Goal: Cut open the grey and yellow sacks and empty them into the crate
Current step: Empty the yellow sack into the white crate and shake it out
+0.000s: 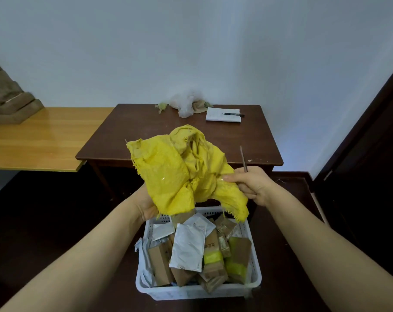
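While I am holding the yellow sack (pixel 179 172) crumpled just above the white crate (pixel 197 291), the head view is showing my right hand (pixel 251 185) pinching one sack corner under the thumb and gripping a thin blade (pixel 243 159), tip up. My left hand (pixel 146 207) is supporting the sack from beneath; its fingers are hidden, so I cannot tell their grip. I am judging it best to keep the frayed mouth down and shake gently. The limp woven cloth is sagging over cardboard and foil parcels (pixel 188 248).

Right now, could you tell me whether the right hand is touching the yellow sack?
Touching: the head view shows the right hand pinching the yellow sack under its thumb.
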`<state>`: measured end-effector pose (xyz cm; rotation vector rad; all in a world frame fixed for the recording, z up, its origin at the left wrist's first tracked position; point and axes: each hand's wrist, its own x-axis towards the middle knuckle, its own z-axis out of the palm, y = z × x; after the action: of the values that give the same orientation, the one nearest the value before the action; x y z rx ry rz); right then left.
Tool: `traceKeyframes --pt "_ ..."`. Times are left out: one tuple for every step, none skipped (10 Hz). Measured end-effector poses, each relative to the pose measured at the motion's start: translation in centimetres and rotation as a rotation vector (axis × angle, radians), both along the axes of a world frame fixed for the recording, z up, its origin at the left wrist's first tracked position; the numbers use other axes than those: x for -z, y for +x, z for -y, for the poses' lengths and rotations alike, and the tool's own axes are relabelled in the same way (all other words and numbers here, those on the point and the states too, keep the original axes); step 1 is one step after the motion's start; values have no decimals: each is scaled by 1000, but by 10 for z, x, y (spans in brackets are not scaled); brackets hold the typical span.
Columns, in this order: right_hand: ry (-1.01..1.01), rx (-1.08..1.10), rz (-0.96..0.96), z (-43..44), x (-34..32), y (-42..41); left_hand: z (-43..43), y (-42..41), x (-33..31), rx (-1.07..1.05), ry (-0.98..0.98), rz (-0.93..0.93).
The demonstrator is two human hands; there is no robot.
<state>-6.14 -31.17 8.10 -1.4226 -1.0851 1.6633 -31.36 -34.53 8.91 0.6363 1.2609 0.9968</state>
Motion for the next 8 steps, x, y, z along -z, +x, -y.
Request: traceKeyframes --pt "-75 101 -305 16 -8 -14 -2 -1 -2 32 80 -77" --pt "-23 31 -415 31 -19 -31 -5 5 4 -52 112 -243" --pt "100 -78 -219 42 -23 -43 0 18 12 -127 120 -409" --pt "160 73 -8 48 -8 -55 8 37 16 -22 153 -619" --pt "100 435 74 44 21 -50 16 51 15 173 151 -559" --pt "46 519 82 44 34 -49 23 54 19 323 137 -419" --pt "9 447 51 46 32 -55 35 60 33 328 290 -588" --pt "-106 237 -133 46 21 -60 47 60 52 197 314 -762"
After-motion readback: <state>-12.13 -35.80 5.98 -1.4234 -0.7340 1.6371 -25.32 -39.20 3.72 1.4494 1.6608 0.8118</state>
